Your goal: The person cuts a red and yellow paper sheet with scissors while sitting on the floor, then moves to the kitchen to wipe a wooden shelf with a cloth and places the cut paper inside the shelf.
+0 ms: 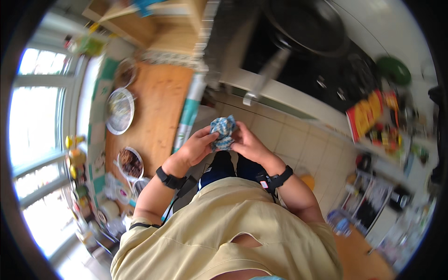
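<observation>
A crumpled blue-and-white cloth (223, 130) is held in front of my body, above the tiled floor. My left hand (198, 145) grips its left side, with the thumb laid across the front. On the other side, my right hand (249, 141) has its fingers and thumb around the cloth's right edge. Both wrists wear black straps with small devices on them. The cloth is bunched up, so its full shape is hidden.
To the left, a wooden counter (157, 105) bears a covered round bowl (120, 111) and a bowl of dark brown food (131, 162). Ahead, a frying pan (308, 24) sits on the black stove (301, 75), its handle jutting past the front edge. A yellow-and-red packet (365, 113) stands at right.
</observation>
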The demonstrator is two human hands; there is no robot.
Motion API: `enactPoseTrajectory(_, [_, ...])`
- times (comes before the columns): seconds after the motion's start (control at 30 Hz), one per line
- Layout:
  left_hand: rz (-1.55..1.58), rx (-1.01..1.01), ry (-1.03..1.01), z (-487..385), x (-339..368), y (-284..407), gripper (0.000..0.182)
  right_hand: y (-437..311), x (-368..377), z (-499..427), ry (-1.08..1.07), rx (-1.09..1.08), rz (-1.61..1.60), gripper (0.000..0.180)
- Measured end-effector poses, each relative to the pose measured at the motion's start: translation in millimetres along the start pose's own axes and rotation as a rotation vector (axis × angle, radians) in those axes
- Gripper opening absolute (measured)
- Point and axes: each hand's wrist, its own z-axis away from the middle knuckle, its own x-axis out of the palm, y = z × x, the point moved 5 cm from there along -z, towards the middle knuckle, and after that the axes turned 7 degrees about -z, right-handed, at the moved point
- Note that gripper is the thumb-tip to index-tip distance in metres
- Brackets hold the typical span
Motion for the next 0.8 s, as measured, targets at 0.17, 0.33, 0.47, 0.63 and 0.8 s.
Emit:
enactPoseTrajectory(0.17, [-0.179,-0.121,-0.266,-33.7,112.1,-43.3,0.029,-13.2,-59.4,113.9,0.197,-0.071,-0.136,0.057])
enactPoseTrajectory(0.33, [-0.555,-0.212,-0.414,-91.6,261.7,-108.3,0.026,-19.2,-166.1,249.0,0.493,-0.213,-0.079,0.040])
enactPoseTrajectory(0.47, [-0.738,-0.212,-0.584,-137.1,408.1,-182.9,0.028,-18.9,-272.7,381.9,0.772,-0.352,0.018,0.036])
enactPoseTrajectory(0.63, [-0.750,-0.246,-0.738,-180.1,581.7,-271.6,0.030,-25.5,-380.7,533.3,1.096,-0.425,0.081,0.031])
enactPoseTrajectory(0.8, [-0.659,-0.274,-0.719,-220.7,701.9,-317.6,0.029,-47.6,-474.9,635.8,1.201,-0.483,-0.085,0.025])
